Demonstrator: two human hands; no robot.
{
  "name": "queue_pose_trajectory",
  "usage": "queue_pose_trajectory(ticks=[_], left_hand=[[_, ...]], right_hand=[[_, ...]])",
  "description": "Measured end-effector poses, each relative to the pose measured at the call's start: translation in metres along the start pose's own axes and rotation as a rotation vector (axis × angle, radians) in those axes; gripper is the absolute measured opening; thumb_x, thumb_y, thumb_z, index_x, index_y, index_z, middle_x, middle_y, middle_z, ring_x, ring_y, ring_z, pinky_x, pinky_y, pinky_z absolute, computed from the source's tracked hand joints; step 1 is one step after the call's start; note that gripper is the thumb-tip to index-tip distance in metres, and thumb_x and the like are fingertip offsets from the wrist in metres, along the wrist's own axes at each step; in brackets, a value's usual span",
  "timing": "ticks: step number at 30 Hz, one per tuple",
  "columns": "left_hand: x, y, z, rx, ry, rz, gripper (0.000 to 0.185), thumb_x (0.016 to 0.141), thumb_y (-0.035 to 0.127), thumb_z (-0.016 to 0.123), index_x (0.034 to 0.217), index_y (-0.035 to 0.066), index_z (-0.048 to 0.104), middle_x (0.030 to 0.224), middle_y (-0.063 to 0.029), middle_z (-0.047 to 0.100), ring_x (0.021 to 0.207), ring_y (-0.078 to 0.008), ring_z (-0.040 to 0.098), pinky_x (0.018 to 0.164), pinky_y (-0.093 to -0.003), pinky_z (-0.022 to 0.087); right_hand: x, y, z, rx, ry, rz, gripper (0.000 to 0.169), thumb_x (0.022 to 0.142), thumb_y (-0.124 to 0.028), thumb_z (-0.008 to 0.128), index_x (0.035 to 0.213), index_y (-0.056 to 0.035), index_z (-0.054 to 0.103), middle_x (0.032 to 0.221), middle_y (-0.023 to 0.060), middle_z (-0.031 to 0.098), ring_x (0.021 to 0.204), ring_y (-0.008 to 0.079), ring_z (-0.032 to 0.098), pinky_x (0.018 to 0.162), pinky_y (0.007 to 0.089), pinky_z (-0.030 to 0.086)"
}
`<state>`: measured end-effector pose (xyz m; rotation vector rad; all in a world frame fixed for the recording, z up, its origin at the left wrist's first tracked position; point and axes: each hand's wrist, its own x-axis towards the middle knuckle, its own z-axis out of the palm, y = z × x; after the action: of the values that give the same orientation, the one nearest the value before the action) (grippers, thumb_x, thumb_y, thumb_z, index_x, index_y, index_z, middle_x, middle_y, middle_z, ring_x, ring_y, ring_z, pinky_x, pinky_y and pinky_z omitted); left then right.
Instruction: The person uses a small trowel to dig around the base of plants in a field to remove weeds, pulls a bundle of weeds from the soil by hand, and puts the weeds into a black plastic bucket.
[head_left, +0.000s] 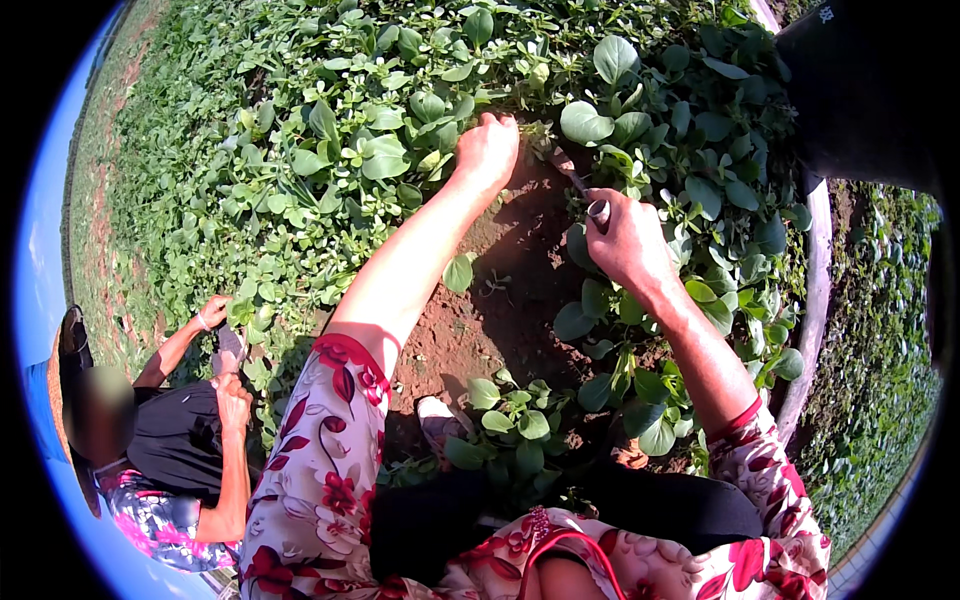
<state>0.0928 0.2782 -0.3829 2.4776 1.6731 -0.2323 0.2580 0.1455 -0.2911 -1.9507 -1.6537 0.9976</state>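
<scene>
My left hand reaches into the green growth with its fingers closed. Thin weed stems show at its fingertips. A short-handled digging tool is in the fist of my right hand. The tool's narrow metal blade points up and left toward the weeds, and its round hollow handle end faces me. Bare reddish-brown soil lies below both hands. Close to the blade stands a broad-leaved leafy vegetable plant.
A co-worker in a straw hat crouches at the left, a tool blade near their hands. A pale curved edging runs down the right, below a dark object. Leafy plants grow near my shoe.
</scene>
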Motion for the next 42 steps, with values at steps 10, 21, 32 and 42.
queue_pose_trajectory(ticks=[10, 21, 32, 42], left_hand=[[0.006, -0.008, 0.014, -0.108, 0.165, 0.016, 0.014, 0.083, 0.007, 0.046, 0.089, 0.0, 0.057, 0.086, -0.023, 0.059, 0.075, -0.0365, 0.064, 0.065, -0.0453, 0.052], [0.005, 0.026, -0.004, -0.113, 0.181, 0.066, 0.021, 0.087, 0.013, 0.047, 0.106, 0.001, 0.049, 0.096, -0.0238, 0.057, 0.069, -0.0348, 0.065, 0.057, -0.0423, 0.054], [0.033, 0.024, -0.007, -0.037, 0.037, 0.001, 0.02, 0.085, 0.011, 0.049, 0.096, 0.001, 0.063, 0.097, -0.0201, 0.06, 0.084, -0.0333, 0.066, 0.068, -0.0419, 0.054], [-0.025, 0.034, -0.01, -0.086, 0.151, 0.207, 0.018, 0.084, 0.013, 0.051, 0.095, 0.0, 0.054, 0.098, -0.0247, 0.052, 0.06, -0.0327, 0.064, 0.053, -0.0426, 0.053]], right_hand=[[0.033, 0.017, 0.019, -0.232, -0.074, -0.26, 0.034, 0.072, -0.007, 0.056, 0.105, -0.001, 0.062, 0.073, 0.0193, 0.064, 0.071, 0.0345, 0.064, 0.068, 0.0409, 0.051], [0.024, 0.008, -0.004, -0.041, -0.004, -0.015, 0.024, 0.072, -0.006, 0.054, 0.093, -0.0004, 0.064, 0.078, 0.0254, 0.062, 0.078, 0.0393, 0.062, 0.075, 0.0444, 0.05], [0.055, 0.036, 0.01, -0.251, -0.042, -0.246, 0.02, 0.071, -0.008, 0.055, 0.089, 0.0004, 0.06, 0.072, 0.0226, 0.062, 0.072, 0.0383, 0.063, 0.069, 0.0455, 0.05], [-0.004, 0.038, -0.015, -0.099, -0.011, -0.118, 0.037, 0.07, -0.005, 0.056, 0.107, -0.002, 0.06, 0.084, 0.0203, 0.065, 0.08, 0.0343, 0.064, 0.075, 0.0403, 0.051]])
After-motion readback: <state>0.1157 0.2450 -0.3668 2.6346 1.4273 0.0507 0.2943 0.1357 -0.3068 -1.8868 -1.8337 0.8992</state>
